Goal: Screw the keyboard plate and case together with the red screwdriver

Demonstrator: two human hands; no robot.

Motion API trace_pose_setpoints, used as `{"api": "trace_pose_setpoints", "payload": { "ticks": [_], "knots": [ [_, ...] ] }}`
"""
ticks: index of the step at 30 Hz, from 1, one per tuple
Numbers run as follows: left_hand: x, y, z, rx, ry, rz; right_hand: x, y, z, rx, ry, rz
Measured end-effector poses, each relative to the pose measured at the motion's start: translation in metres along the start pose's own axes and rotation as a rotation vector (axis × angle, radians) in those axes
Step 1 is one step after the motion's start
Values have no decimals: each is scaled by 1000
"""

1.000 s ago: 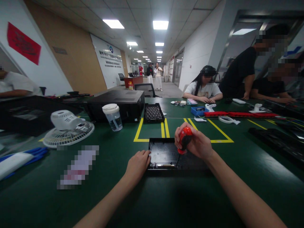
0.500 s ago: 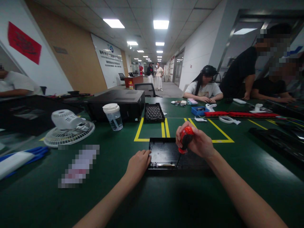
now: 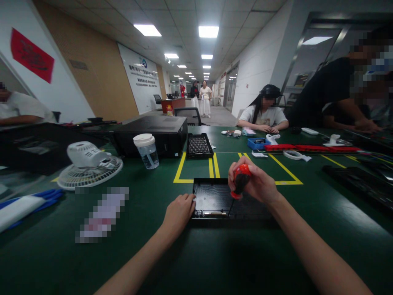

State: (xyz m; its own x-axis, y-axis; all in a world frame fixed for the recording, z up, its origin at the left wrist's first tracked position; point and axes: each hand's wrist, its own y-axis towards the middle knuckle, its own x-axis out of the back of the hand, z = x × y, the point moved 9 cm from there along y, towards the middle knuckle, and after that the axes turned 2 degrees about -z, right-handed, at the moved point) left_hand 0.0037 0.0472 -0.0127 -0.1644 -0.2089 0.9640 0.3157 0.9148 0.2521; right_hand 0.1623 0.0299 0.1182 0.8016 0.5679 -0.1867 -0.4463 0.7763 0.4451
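Observation:
A shallow black plastic housing lies on the green table in front of me, with a light metallic strip along its near inner edge. My left hand is closed on the housing's left side, fingers over the rim. My right hand wraps round the red and black handle of a screwdriver. The screwdriver is tilted, and its thin shaft reaches down to the near inner edge, just right of the strip. What lies exactly under its tip is too small to make out. My right hand and forearm hide part of the housing's right side.
On the left are a white fan, blue gloves and a clear cup. Behind stand a large black case and a black tray. A blue box and tape roll lie right. Several people are around.
My hands, the screwdriver and the housing stay almost in place. At the right, a person in black has leaned further over the table, with an arm reaching to the right.

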Motion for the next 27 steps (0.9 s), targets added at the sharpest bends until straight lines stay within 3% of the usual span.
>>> {"api": "trace_pose_setpoints", "payload": {
  "ticks": [27],
  "knots": [
    [-2,1,1,5,0,5,4,-2,3,7,-92,19]
  ]
}}
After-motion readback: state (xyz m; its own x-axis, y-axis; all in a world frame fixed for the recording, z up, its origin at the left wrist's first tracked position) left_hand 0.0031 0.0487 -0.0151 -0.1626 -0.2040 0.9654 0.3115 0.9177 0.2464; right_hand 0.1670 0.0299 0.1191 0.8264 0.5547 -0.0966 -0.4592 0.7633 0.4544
